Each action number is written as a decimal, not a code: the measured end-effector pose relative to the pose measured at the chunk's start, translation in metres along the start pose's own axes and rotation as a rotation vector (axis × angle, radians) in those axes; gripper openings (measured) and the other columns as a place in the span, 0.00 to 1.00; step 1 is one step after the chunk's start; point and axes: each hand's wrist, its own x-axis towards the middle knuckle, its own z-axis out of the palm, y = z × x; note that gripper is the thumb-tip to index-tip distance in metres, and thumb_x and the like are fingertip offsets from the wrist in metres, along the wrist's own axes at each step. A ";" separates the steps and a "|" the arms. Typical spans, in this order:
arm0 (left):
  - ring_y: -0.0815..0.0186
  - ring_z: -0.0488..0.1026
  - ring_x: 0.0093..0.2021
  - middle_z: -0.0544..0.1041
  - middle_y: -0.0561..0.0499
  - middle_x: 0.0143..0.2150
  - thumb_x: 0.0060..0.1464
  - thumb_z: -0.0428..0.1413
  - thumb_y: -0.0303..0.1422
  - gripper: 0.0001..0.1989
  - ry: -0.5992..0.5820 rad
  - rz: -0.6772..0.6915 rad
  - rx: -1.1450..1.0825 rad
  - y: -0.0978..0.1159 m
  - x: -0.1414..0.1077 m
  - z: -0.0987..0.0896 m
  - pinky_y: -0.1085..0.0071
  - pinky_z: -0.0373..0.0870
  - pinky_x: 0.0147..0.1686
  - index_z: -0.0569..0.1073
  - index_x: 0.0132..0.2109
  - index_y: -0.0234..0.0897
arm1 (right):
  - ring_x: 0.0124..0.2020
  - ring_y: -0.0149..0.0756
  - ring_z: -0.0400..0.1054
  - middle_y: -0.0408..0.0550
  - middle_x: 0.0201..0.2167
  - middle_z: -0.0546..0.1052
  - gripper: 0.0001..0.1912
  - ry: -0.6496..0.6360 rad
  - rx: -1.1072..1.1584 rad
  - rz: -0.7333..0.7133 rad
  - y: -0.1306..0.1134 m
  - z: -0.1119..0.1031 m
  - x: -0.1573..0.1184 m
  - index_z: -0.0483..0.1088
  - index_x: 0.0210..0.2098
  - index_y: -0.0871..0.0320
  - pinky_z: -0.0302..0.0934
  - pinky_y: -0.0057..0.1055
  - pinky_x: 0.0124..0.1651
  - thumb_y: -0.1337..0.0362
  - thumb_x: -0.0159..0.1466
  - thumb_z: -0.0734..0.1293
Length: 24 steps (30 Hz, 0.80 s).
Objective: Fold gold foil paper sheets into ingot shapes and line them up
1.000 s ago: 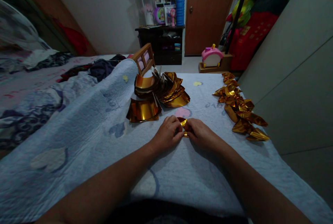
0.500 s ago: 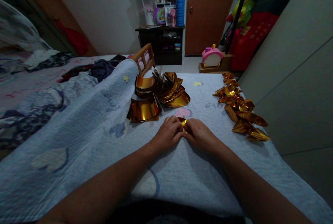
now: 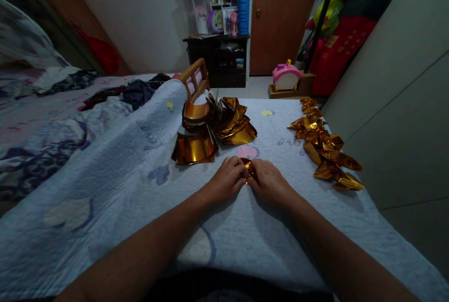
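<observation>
A small piece of shiny gold foil paper [image 3: 247, 165] lies between my two hands, low over the quilted sheet. My left hand [image 3: 228, 175] pinches its left side with curled fingers. On its right side, my right hand [image 3: 268, 178] has closed fingers pressed on it. Most of the piece is hidden by the fingers. Beyond my left hand, curved gold sheets [image 3: 196, 147] are fanned out in a loose pile. Several folded, pointed gold foil pieces [image 3: 328, 171] form a row to the right.
The pale blue quilted sheet [image 3: 252, 246] rises on the left toward a bed with rumpled cloths [image 3: 140, 93]. A small wooden rail [image 3: 194, 79] stands behind the sheets. A tall pale panel [image 3: 403, 105] borders the right edge. A dark cabinet [image 3: 213, 54] stands farther back.
My hands have shifted only slightly around the foil paper, with the fingertips closer in. A little more of its gold surface shows between them. The pile and row are unchanged.
</observation>
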 end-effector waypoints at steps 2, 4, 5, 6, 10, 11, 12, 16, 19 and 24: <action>0.57 0.65 0.50 0.70 0.46 0.46 0.58 0.57 0.26 0.03 0.003 -0.004 -0.002 0.000 0.000 0.001 0.60 0.64 0.52 0.72 0.39 0.37 | 0.38 0.41 0.64 0.51 0.37 0.73 0.02 0.007 -0.010 -0.016 0.000 0.000 0.000 0.65 0.40 0.58 0.53 0.36 0.41 0.67 0.66 0.63; 0.57 0.65 0.50 0.71 0.47 0.46 0.58 0.57 0.26 0.03 0.007 -0.007 -0.005 -0.001 0.000 0.001 0.60 0.64 0.52 0.72 0.39 0.38 | 0.38 0.41 0.64 0.51 0.38 0.74 0.03 0.011 -0.003 -0.051 0.000 0.000 -0.001 0.65 0.41 0.58 0.53 0.36 0.42 0.68 0.67 0.62; 0.57 0.65 0.50 0.71 0.47 0.46 0.58 0.58 0.26 0.03 0.011 -0.008 -0.006 -0.001 0.000 0.001 0.60 0.64 0.52 0.72 0.39 0.38 | 0.39 0.41 0.64 0.51 0.39 0.74 0.04 0.014 0.006 -0.072 0.000 0.000 -0.001 0.65 0.42 0.58 0.53 0.36 0.42 0.68 0.67 0.62; 0.57 0.65 0.50 0.71 0.47 0.46 0.58 0.58 0.26 0.03 0.013 -0.008 -0.006 -0.001 0.000 0.002 0.60 0.64 0.52 0.72 0.39 0.38 | 0.40 0.41 0.64 0.51 0.40 0.74 0.05 0.017 0.020 -0.090 0.001 0.000 -0.002 0.65 0.42 0.58 0.54 0.36 0.43 0.68 0.67 0.62; 0.58 0.66 0.50 0.71 0.47 0.45 0.59 0.57 0.26 0.02 0.023 0.002 -0.002 -0.002 0.000 0.003 0.60 0.65 0.51 0.73 0.39 0.38 | 0.42 0.42 0.64 0.52 0.42 0.74 0.09 0.028 0.076 -0.105 0.004 0.001 -0.004 0.65 0.46 0.58 0.53 0.36 0.44 0.70 0.65 0.62; 0.58 0.66 0.50 0.71 0.47 0.45 0.59 0.57 0.26 0.03 0.024 0.005 -0.001 -0.003 0.000 0.003 0.60 0.65 0.51 0.73 0.39 0.38 | 0.42 0.42 0.64 0.52 0.42 0.74 0.10 0.026 0.087 -0.105 0.004 0.001 -0.004 0.65 0.46 0.58 0.53 0.36 0.45 0.71 0.65 0.62; 0.58 0.66 0.49 0.71 0.47 0.45 0.59 0.57 0.26 0.03 0.026 0.007 -0.001 -0.002 0.000 0.003 0.60 0.65 0.51 0.73 0.39 0.38 | 0.41 0.41 0.64 0.52 0.42 0.74 0.11 0.022 0.095 -0.106 0.005 0.001 -0.004 0.65 0.47 0.58 0.53 0.36 0.45 0.71 0.65 0.61; 0.58 0.66 0.49 0.71 0.47 0.44 0.59 0.57 0.27 0.02 0.031 0.011 -0.007 -0.001 -0.001 0.002 0.60 0.65 0.51 0.73 0.39 0.38 | 0.40 0.41 0.63 0.52 0.41 0.73 0.11 0.000 0.098 -0.085 0.004 0.000 -0.006 0.65 0.47 0.58 0.53 0.37 0.44 0.72 0.65 0.60; 0.57 0.66 0.49 0.71 0.47 0.45 0.59 0.57 0.27 0.02 0.036 0.017 -0.005 -0.001 -0.001 0.001 0.59 0.65 0.51 0.74 0.39 0.38 | 0.39 0.40 0.62 0.52 0.40 0.72 0.13 -0.012 0.085 -0.051 0.002 -0.004 -0.008 0.64 0.45 0.58 0.54 0.36 0.43 0.74 0.62 0.59; 0.57 0.66 0.51 0.72 0.46 0.46 0.59 0.56 0.26 0.05 0.026 0.054 -0.026 -0.001 -0.005 -0.003 0.59 0.65 0.53 0.75 0.41 0.38 | 0.37 0.39 0.60 0.48 0.35 0.69 0.12 -0.066 0.169 -0.054 0.001 -0.018 -0.011 0.59 0.36 0.55 0.56 0.34 0.40 0.76 0.55 0.58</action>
